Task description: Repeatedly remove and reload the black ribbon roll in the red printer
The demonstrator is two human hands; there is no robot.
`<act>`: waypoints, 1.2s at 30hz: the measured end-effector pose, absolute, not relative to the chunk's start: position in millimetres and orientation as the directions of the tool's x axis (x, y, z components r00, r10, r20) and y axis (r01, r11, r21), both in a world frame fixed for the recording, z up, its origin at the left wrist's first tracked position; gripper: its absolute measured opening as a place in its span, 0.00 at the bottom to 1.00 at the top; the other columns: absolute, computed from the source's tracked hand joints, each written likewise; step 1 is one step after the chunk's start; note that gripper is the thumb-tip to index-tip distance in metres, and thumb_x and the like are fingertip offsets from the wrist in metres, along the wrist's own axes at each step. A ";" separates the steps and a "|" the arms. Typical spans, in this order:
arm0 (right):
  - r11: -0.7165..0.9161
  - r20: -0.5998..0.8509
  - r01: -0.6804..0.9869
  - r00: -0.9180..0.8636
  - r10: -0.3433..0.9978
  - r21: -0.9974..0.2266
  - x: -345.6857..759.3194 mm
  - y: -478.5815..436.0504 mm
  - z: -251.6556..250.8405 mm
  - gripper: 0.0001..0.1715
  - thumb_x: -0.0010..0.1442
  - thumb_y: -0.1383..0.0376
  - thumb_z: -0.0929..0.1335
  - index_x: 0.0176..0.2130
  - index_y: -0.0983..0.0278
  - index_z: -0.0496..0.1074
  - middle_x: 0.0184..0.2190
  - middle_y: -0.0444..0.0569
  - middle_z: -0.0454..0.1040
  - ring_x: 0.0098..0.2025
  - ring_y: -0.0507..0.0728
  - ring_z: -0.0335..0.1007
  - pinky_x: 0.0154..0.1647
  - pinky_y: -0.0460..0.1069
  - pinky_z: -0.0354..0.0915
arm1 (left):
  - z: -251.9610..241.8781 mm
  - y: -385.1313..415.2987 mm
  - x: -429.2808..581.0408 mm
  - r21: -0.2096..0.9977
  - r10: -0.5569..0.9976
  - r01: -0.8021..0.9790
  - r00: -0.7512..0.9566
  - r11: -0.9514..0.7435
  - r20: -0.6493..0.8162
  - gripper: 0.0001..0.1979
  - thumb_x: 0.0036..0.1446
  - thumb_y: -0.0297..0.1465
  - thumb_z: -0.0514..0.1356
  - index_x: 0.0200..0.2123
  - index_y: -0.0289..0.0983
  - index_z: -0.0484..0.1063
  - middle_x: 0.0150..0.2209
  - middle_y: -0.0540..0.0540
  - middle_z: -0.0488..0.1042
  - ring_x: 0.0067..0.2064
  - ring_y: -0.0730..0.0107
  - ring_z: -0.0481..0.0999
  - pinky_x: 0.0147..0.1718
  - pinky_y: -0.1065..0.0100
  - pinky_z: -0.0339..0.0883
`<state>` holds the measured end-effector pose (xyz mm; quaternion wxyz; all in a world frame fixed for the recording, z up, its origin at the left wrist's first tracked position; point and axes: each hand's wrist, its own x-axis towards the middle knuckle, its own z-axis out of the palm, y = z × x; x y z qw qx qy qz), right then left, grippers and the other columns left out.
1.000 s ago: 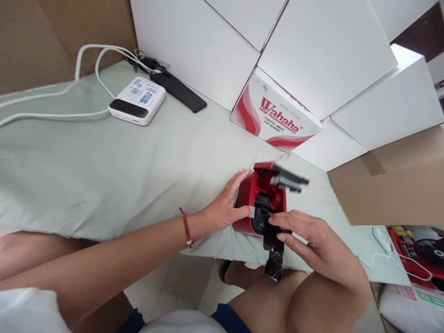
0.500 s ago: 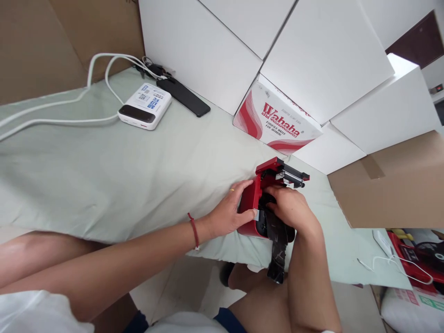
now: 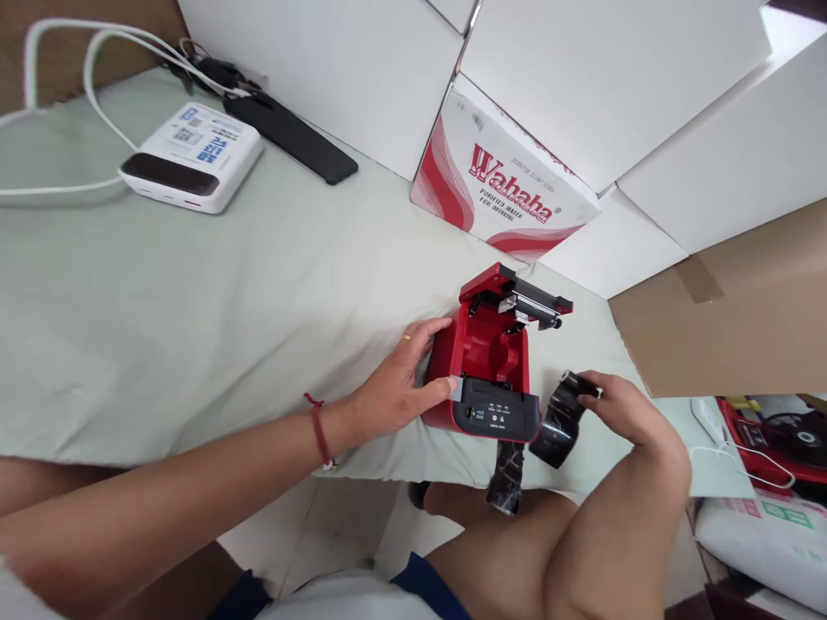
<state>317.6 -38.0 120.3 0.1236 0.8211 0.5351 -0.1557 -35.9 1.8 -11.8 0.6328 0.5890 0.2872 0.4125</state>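
Note:
A red label printer point(image 3: 445, 370) stands on the cloth-covered surface with its lid point(image 3: 484, 282) raised and its inside bare. My left hand point(image 3: 410, 375) grips the printer's left side, thumb on a grey tab at the front corner and fingers behind. To the right of the printer, my right hand point(image 3: 613, 405) pinches a small black roll point(image 3: 568, 396) between thumb and fingers. A loose, curled black strip point(image 3: 556, 439) trails from that roll toward the printer's front. Another length of black strip point(image 3: 506, 482) hangs below the front panel, over the surface's edge.
A white power bank point(image 3: 194, 155) with cables and a black phone point(image 3: 290, 138) lie at the back left. White boxes and a Wahaha carton point(image 3: 497, 181) line the back. A brown cardboard box point(image 3: 724, 301) stands at the right, with red equipment point(image 3: 762, 439) beyond it.
My right hand has come out of the printer and moved right, bringing the black roll out with it. The left hand still holds the printer. The view has shifted closer.

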 end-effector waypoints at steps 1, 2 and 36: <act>-0.396 -0.405 0.917 0.378 0.833 0.041 322.2 -33.6 110.9 0.23 0.58 0.65 0.69 0.51 0.62 0.83 0.50 0.55 0.85 0.51 0.65 0.81 0.53 0.56 0.73 | -11.9 1.7 -35.7 0.980 0.862 -0.195 0.492 -0.028 0.123 0.36 0.64 0.36 0.63 0.72 0.44 0.56 0.77 0.36 0.57 0.80 0.46 0.56 0.78 0.37 0.55; -0.393 -0.413 0.919 0.373 0.831 0.037 324.8 -31.4 104.6 0.24 0.56 0.66 0.69 0.52 0.62 0.84 0.53 0.56 0.84 0.52 0.65 0.81 0.55 0.57 0.73 | -12.1 1.6 -35.6 0.979 0.862 -0.203 0.491 -0.024 0.124 0.36 0.64 0.36 0.63 0.72 0.44 0.56 0.78 0.36 0.57 0.80 0.46 0.56 0.78 0.37 0.55; 0.163 -0.290 0.971 -0.209 0.934 -0.177 177.8 -15.2 121.3 0.30 0.72 0.68 0.62 0.69 0.61 0.73 0.63 0.56 0.80 0.59 0.64 0.80 0.61 0.59 0.75 | -18.3 -0.9 -33.8 0.983 0.883 -0.160 0.443 -0.093 0.156 0.33 0.65 0.36 0.64 0.70 0.45 0.59 0.73 0.37 0.62 0.76 0.47 0.63 0.78 0.38 0.54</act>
